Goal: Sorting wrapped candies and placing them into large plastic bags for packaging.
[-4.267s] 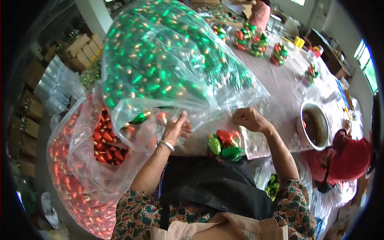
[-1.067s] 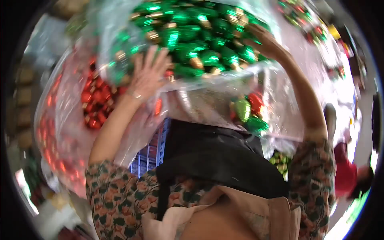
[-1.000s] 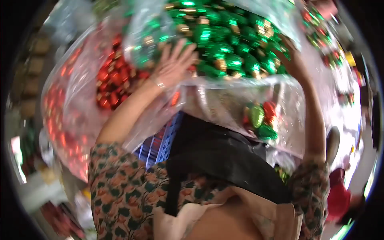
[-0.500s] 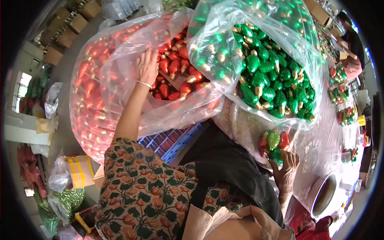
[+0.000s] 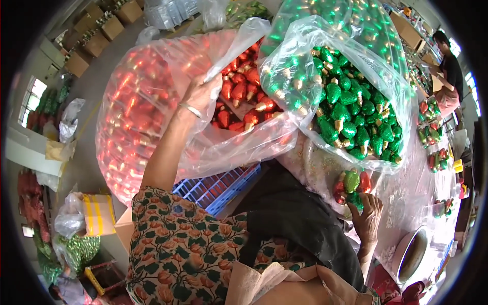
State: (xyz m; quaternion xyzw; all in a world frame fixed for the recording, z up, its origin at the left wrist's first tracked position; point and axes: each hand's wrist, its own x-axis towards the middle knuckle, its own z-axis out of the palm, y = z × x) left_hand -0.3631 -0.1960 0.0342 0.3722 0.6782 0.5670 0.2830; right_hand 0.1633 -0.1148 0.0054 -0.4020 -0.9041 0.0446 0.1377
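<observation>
- Your patterned shirt and black apron fill the lower middle of the view.
- Your right hand is at the edge of the table, fingers curled at the bulb cluster; you touch its lower green bulb, but I cannot tell whether your grip is closed on it.
- That cluster sits on the table just beyond your apron, with red bulbs at its sides and a lighter green one between them.
- A blue crate shows beneath the lower edge of the red bag.
- To the right of your right hand stands a round basin.
- Your left hand, with a bracelet at the wrist, is closed on the plastic at the mouth of the red bag.
- That bag lies to your left, its mouth open on shiny red bulbs.
- Just beside it, to the right, the green bag gapes over green bulbs.
- Farther along the table at right, more clusters stand in a row.
- Beyond them is a person in a dark top; cardboard boxes line the far left.
</observation>
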